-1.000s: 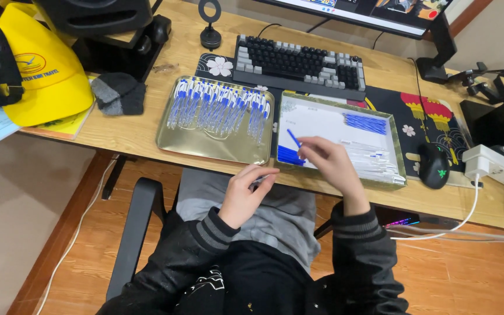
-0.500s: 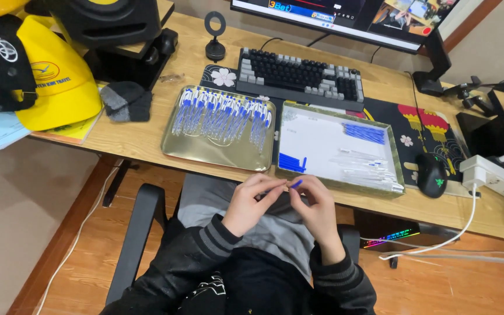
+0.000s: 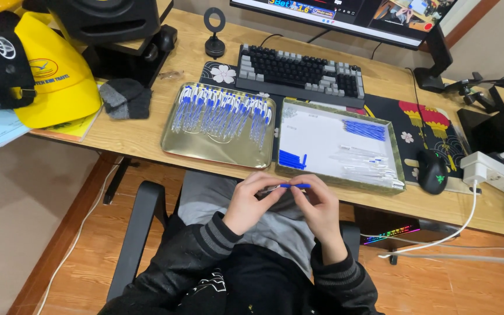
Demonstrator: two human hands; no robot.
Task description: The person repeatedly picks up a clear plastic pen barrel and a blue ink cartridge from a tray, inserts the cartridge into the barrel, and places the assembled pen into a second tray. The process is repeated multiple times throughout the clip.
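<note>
My left hand (image 3: 253, 201) and my right hand (image 3: 320, 208) meet over my lap, just below the desk's front edge. Between their fingertips they hold a thin pen part with a blue piece (image 3: 294, 186) at its right end. On the desk above stands a gold tray (image 3: 208, 153) with several finished blue-and-white pens lined up in it. Beside it on the right is a white-lined tray (image 3: 322, 143) with blue caps, blue refills and clear barrels in separate heaps.
A keyboard (image 3: 298, 74) lies behind the trays under a monitor. A black mouse (image 3: 433, 172) sits on a patterned mat, and a white power strip (image 3: 497, 172) lies at the right. A yellow cap (image 3: 59, 81), a black cap and a speaker fill the left end.
My right hand left the white-lined tray with a blue piece and came down to my lap, where it joined my left hand. The camera view tilted slightly.
</note>
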